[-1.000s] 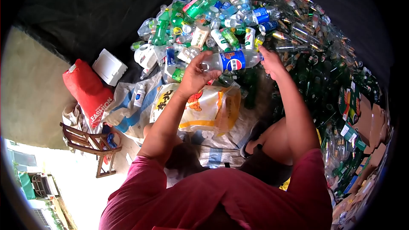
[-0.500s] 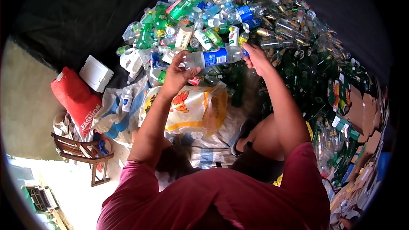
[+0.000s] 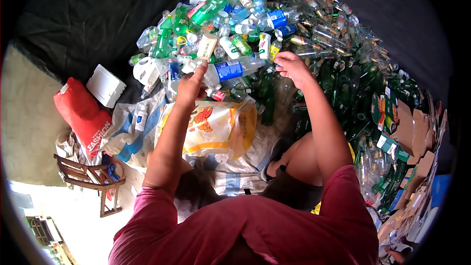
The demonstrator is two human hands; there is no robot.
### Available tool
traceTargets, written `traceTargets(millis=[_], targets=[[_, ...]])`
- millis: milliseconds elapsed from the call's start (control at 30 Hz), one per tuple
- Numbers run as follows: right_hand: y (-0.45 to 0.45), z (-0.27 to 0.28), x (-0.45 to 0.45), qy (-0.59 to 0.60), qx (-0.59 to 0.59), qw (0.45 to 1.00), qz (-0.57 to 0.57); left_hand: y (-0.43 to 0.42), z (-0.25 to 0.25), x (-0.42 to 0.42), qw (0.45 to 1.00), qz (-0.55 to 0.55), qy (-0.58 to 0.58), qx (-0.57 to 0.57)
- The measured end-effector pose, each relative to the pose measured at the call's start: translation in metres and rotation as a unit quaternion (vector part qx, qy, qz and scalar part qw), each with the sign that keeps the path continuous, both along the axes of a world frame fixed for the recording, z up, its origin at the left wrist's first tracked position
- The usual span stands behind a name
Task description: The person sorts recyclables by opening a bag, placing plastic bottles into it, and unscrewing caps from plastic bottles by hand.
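My left hand grips the base end of a clear plastic bottle with a blue label. The bottle lies nearly level, its neck pointing right and slightly up. My right hand is just beyond the neck, apart from it, with thumb and fingers pinched together. Whatever is between those fingers is too small to make out. Behind the bottle rises a heap of plastic bottles, among them a large green bottle. Below my hands lies a white and yellow printed sack.
Many green glass bottles are piled to the right, with flattened cardboard beyond. To the left are a red bag, a white foam box and a wooden stool. A small white bottle lies on a striped sheet.
My right hand has come off the bottle's capped end, leaving a gap. My left hand has shifted slightly left and down with the bottle, whose neck end now tilts up a little.
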State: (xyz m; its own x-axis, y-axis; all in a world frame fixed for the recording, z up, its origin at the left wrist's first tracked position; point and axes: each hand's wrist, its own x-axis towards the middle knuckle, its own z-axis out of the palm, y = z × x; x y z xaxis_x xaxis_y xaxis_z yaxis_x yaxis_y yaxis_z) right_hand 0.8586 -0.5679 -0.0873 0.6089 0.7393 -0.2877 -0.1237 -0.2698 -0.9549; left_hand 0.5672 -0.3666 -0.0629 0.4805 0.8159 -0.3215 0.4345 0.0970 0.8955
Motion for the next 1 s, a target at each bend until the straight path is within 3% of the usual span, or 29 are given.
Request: traceTargets(millis=[33,67,100,167,233,300,367,400,467,667,1000], targets=[[0.0,-0.002,0.002,-0.04,-0.043,0.998,-0.001,-0.004,0.005,0.0,0.983,0.001,0.032,0.179],[-0.001,-0.004,0.002,-0.09,-0.053,0.994,-0.011,-0.014,0.008,-0.005,0.914,-0.007,0.046,0.402],[0.0,-0.014,0.006,-0.09,-0.053,0.995,-0.009,-0.013,0.007,-0.005,0.811,-0.02,0.042,0.584],[0.003,-0.042,0.017,-0.273,-0.05,0.961,0.008,-0.009,0.01,-0.009,0.769,-0.024,0.055,0.636],[0.001,-0.022,0.004,-0.241,-0.056,0.969,0.012,-0.004,0.014,-0.011,0.9,-0.023,-0.02,0.435],[0.001,-0.009,-0.005,-0.122,-0.036,0.992,0.021,0.002,0.02,-0.017,0.905,-0.028,-0.005,0.425],[0.001,0.002,-0.012,-0.098,-0.043,0.994,0.023,0.033,-0.019,-0.017,0.963,0.008,-0.066,0.261],[0.003,0.003,-0.012,-0.077,-0.037,0.996,0.025,0.029,-0.011,-0.017,0.963,0.011,-0.067,0.261],[0.005,0.008,-0.017,-0.04,-0.015,0.999,0.033,0.014,0.011,-0.017,0.985,0.017,-0.145,0.088],[0.011,0.007,-0.023,0.056,0.143,0.985,0.079,0.013,0.003,-0.013,0.981,0.014,-0.193,0.001],[0.006,0.017,-0.028,0.042,0.169,0.979,0.109,0.012,0.002,-0.009,0.977,0.006,-0.209,-0.038]])
